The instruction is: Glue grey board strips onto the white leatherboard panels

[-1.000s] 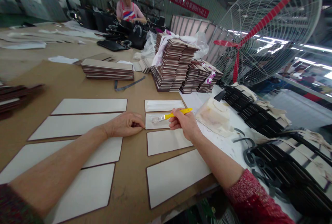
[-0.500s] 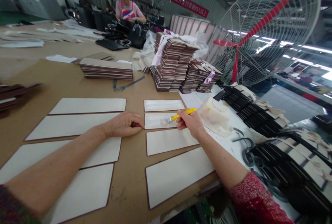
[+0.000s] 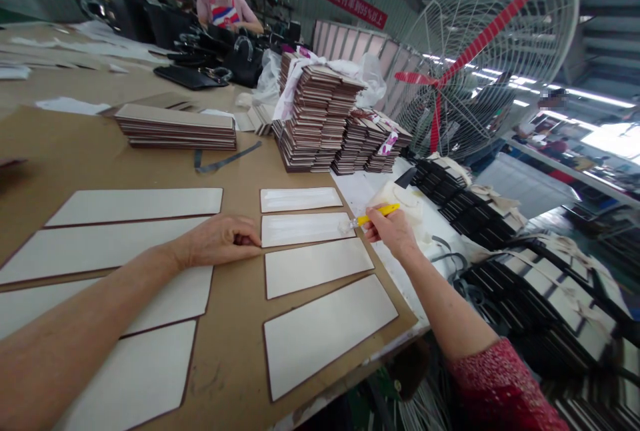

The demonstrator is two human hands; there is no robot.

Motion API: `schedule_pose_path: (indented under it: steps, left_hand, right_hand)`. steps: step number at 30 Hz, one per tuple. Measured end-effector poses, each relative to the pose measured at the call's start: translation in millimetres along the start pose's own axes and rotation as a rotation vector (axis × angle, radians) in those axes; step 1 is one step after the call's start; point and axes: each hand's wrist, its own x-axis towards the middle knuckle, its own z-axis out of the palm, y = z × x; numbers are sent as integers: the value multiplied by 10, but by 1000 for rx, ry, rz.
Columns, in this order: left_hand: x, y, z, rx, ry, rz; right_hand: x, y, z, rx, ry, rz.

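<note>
My right hand (image 3: 394,232) is closed around the yellow handle of a paintbrush (image 3: 361,220). Its bristles rest near the right end of a narrow white panel (image 3: 300,230), second from the back in the right column, which has wet-looking white streaks along it. At that panel's left edge, the curled fingertips of my left hand (image 3: 223,241) pinch or press the front corner. Behind it lies a smaller panel (image 3: 300,200) with similar streaks. Two plain panels lie nearer me, the larger one (image 3: 327,334) at the front. Under my left forearm spreads another column of white panels (image 3: 135,206).
Stacked panels (image 3: 320,111) stand at the back, beside a lower pile (image 3: 177,128) and a grey strip (image 3: 230,159). A plastic-covered container (image 3: 423,211) sits beyond my right hand. Black bundled pieces (image 3: 525,284) line the right side, below a large fan (image 3: 480,51). A person (image 3: 225,4) works behind.
The brush in my right hand has moved right along the second panel, leaving a longer white streak. My left hand stays at the panel's edge. The whole view has shifted.
</note>
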Motion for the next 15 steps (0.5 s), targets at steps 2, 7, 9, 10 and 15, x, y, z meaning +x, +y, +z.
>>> schedule_pose_path:
  steps: [2,7,9,10,15]
  left_hand:
    - [0,-18,-1,5,-12,-9]
    - [-4,-4,19,4,-22,-14]
    - [11,28,24,19,-17,-37]
    - [27,48,18,33,-19,-57]
    - [146,242,-173,93,-121,-89]
  right_hand:
    - [-13,-16,-29,-21,19,-16]
    - [-45,-44,-51,-6,48,-39]
    - [-67,-59,-59,44,60,-46]
    - [-86,-73,-63,80,65,-49]
    - [-313,-232,-36,305,-8,-24]
